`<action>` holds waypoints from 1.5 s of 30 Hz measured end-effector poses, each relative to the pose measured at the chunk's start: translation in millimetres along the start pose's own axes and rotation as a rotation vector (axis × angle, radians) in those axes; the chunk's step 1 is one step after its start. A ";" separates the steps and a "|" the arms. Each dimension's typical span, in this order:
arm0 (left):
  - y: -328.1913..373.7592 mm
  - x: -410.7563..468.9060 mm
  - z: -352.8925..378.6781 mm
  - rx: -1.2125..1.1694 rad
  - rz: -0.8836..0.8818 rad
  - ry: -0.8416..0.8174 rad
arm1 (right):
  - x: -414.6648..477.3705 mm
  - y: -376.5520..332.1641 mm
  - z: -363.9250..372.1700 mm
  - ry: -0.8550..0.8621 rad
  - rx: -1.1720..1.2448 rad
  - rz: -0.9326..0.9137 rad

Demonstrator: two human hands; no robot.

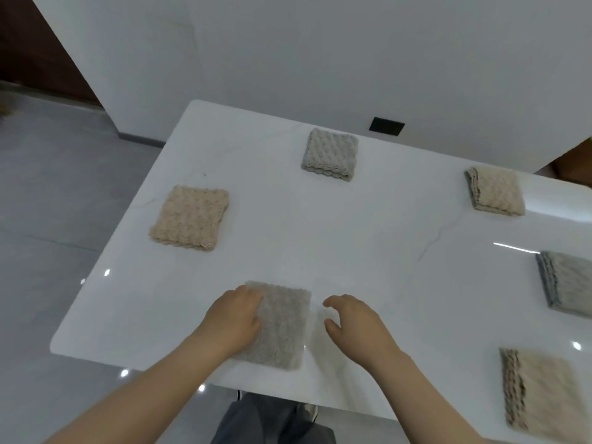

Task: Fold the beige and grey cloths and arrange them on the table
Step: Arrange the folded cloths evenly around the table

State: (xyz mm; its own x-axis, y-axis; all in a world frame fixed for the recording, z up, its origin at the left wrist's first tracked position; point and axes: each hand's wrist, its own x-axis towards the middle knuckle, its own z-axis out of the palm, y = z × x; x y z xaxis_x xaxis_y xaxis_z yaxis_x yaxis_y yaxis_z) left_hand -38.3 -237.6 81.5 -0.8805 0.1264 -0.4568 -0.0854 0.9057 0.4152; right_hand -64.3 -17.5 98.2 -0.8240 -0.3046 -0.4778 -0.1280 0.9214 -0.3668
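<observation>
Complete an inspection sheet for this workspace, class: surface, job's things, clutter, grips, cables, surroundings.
Surface: white glossy table.
Job's things: six folded cloths, all apart: left beige cloth, far grey cloth, far-right beige cloth, right grey cloth, near-right beige cloth, near grey cloth.
Clutter: nothing seen.
Grips: left hand rests on near grey cloth; right hand hovers beside it, empty.
Cables: nothing seen.
Surroundings: white wall, dark socket, grey floor.

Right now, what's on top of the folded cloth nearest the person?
Only the left hand, lying over the folded cloth's left part and hiding that edge. The right hand is beside the cloth, not on it. Rest of the top is bare.
</observation>
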 end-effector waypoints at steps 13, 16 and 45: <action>-50.6 -8.0 30.4 -0.083 -0.028 -0.130 | 6.0 -34.1 60.6 -0.109 0.041 0.093; -51.4 -0.2 32.8 -0.095 -0.024 -0.116 | 8.0 -31.9 66.2 -0.125 0.058 0.110; 7.7 12.4 74.0 -0.193 0.026 -0.053 | -9.0 34.2 65.9 0.017 0.256 0.119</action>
State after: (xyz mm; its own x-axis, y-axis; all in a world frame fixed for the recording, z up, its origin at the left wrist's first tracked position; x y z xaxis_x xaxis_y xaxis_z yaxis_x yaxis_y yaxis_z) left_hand -15.4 -199.2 20.8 -0.8581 0.1749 -0.4828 -0.1550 0.8081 0.5683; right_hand -24.9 0.8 37.4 -0.8344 -0.1918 -0.5167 0.1118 0.8591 -0.4995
